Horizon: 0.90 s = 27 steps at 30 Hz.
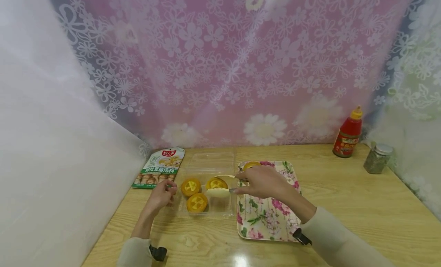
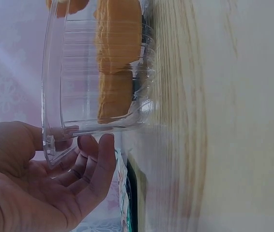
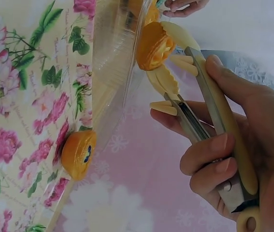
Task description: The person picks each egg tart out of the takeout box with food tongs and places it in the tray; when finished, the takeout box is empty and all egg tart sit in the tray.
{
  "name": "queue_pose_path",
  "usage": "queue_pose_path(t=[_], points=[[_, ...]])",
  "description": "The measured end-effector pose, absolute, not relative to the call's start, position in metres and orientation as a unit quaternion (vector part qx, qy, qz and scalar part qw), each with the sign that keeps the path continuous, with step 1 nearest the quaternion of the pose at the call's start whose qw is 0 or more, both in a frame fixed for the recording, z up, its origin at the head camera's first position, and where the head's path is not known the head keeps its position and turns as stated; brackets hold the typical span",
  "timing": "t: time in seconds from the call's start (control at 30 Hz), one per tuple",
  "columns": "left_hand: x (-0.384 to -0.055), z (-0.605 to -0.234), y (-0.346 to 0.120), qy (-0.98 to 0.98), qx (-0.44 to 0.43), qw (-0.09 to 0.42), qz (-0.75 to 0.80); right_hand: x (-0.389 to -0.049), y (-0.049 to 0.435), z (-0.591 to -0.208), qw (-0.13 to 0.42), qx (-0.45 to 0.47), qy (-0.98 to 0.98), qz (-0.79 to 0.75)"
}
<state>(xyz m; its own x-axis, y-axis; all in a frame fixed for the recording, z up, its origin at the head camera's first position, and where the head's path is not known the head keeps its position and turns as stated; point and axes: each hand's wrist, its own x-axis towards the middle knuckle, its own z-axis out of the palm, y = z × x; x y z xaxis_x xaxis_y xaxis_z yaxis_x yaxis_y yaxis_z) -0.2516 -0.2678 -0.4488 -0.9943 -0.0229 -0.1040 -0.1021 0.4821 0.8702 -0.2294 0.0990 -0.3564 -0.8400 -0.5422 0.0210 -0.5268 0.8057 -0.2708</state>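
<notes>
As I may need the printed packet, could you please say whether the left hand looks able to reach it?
Probably yes: the left hand is beside the packet with nothing between, though it seems to hold the clear container.

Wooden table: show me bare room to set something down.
Free: the table between floral tray, red bottle and jar, beyond the right sleeve; also the strip in front of the clear container. Crowded: the container, holding three tarts, tongs around one, packet close by.

Curtained booth — floral drapes [image 1: 220, 79], 1 table [image 1: 337, 190].
</notes>
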Motion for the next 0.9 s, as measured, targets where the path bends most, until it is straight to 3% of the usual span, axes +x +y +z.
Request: queue_pose_path(t=[0.9], points=[[-0.249,-0.450,-0.268,0.863,-0.034,0.037,0.502,-0.224,0.189,-0.376,0.008,-0.188,0.957,-0.220]])
